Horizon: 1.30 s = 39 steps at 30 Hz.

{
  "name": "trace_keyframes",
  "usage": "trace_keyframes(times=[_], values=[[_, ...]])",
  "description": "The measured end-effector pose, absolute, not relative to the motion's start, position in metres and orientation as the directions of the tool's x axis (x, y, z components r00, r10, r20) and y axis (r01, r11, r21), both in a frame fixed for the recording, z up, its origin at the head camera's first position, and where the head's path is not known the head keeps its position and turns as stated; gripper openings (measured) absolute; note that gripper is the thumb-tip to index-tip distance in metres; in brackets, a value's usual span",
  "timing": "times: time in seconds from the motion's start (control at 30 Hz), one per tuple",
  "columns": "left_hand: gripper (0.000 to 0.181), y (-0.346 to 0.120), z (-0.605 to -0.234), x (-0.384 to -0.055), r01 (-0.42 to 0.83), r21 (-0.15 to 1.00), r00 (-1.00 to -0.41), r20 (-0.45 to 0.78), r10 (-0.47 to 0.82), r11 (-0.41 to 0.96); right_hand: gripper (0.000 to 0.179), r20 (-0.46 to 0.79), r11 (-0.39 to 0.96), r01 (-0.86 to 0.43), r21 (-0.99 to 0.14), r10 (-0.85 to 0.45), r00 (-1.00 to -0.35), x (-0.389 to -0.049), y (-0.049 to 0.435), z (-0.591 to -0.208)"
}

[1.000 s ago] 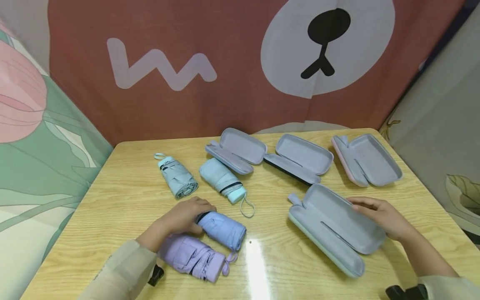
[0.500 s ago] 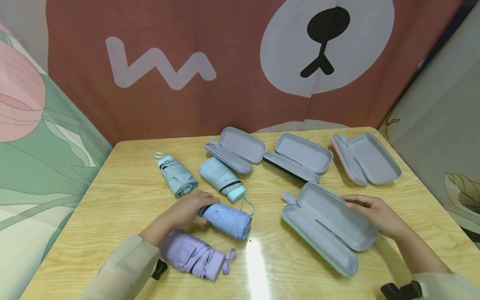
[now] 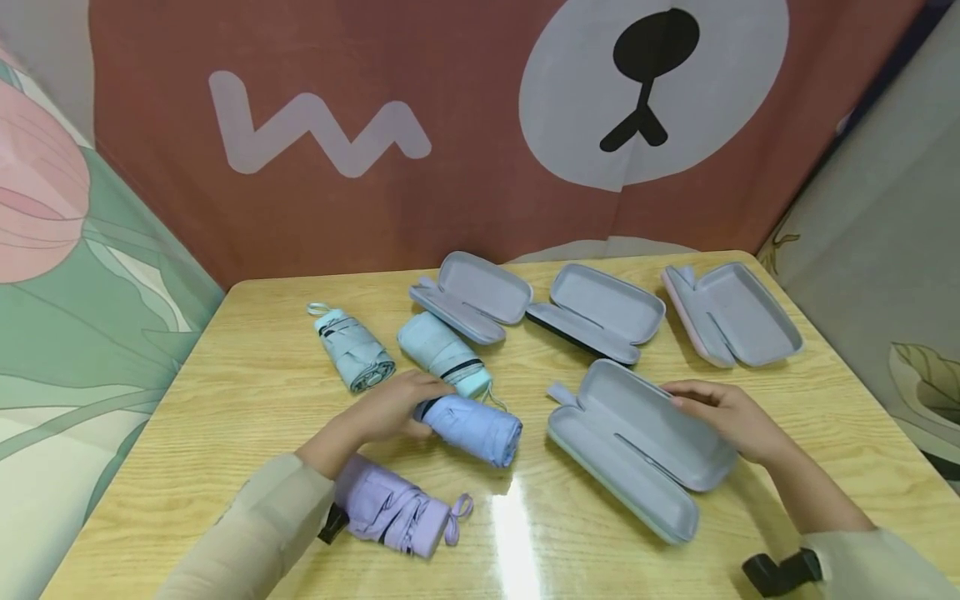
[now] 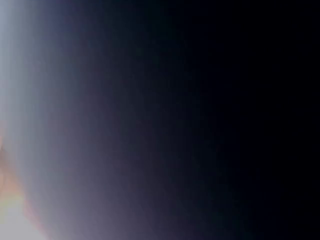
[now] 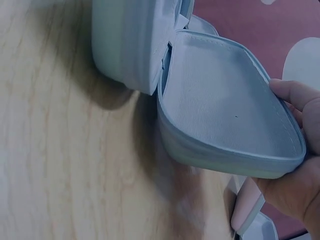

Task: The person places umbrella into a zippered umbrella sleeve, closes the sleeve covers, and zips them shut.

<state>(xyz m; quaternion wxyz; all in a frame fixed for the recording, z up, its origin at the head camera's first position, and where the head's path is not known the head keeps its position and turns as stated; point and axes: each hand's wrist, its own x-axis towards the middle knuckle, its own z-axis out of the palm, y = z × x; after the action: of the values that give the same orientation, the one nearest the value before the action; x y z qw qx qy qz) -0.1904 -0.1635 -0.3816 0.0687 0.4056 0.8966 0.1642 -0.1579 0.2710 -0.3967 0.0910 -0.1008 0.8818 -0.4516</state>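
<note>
My left hand (image 3: 393, 408) grips one end of a folded blue umbrella (image 3: 476, 429), held over the middle of the table. A folded purple umbrella (image 3: 393, 508) lies below my left wrist, its near end partly covered by the sleeve. My right hand (image 3: 731, 417) pinches the rim of an opened zip case (image 3: 637, 450) with a grey lining and pale green outside. In the right wrist view, the thumb (image 5: 295, 92) lies over the edge of the case's tray-like half (image 5: 225, 105), with the fingers behind. The left wrist view is mostly dark and blurred.
Two folded teal umbrellas, one at left (image 3: 354, 350) and one nearer the middle (image 3: 444, 354), lie behind my left hand. Three more opened cases stand along the back: left (image 3: 487, 287), middle (image 3: 607, 300) and right (image 3: 750, 317). A printed cloth (image 3: 337, 225) hangs behind the table.
My left hand has carried the blue umbrella right and away from the purple one, toward the case. My right hand has drawn the opened case leftward.
</note>
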Motion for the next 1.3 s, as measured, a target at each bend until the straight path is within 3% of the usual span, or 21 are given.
trace_keyframes(times=[0.77,1.3], values=[[0.053,-0.146,-0.362,-0.193,0.781,0.189,-0.616,0.072,0.784,0.596,0.037,-0.05,0.562,-0.133,-0.817,-0.298,-0.953,-0.165,0.25,-0.387],[0.054,-0.134,-0.353,-0.196,0.764,0.2,-0.638,0.092,0.765,0.613,0.038,-0.038,0.577,-0.155,-0.802,-0.31,-0.95,-0.17,0.245,-0.387]])
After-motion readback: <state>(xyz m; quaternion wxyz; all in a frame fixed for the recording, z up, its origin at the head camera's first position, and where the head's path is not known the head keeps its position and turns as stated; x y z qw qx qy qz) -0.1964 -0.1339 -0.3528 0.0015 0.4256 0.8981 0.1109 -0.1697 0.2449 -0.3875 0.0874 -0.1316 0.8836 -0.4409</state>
